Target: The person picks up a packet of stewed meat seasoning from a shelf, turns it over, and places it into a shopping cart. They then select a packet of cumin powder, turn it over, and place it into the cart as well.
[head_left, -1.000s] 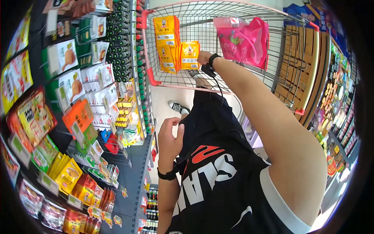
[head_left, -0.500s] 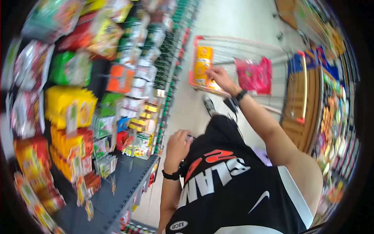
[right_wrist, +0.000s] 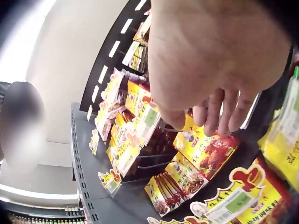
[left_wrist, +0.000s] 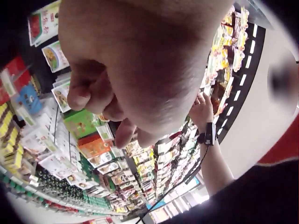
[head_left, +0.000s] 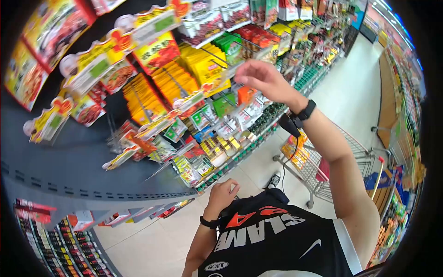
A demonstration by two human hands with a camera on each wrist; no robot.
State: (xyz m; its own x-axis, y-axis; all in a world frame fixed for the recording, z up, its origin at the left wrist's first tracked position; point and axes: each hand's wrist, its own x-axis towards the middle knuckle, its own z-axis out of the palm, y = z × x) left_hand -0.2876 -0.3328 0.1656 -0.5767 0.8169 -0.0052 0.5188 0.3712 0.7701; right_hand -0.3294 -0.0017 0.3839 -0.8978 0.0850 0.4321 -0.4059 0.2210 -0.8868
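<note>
My right hand is raised in front of the shelf, holding nothing, its fingers loosely bent. Closest to it in the head view are hanging yellow packets. In the right wrist view that hand hangs over yellow-and-red packets; contact cannot be told. Low beside the shorts is my left hand, empty, with fingers loosely curled. It fills much of the left wrist view as a large hand, with green packets behind it.
A wire cart stands at the right, with yellow packets and a pink bag inside. The dark shelf curves along the left, price tags jutting out. Pale floor runs between shelf and wooden stand.
The head view has swung toward the shelf. My right hand has left the yellow packets in the cart and moved up before the hanging packets. My left hand stays low near the body.
</note>
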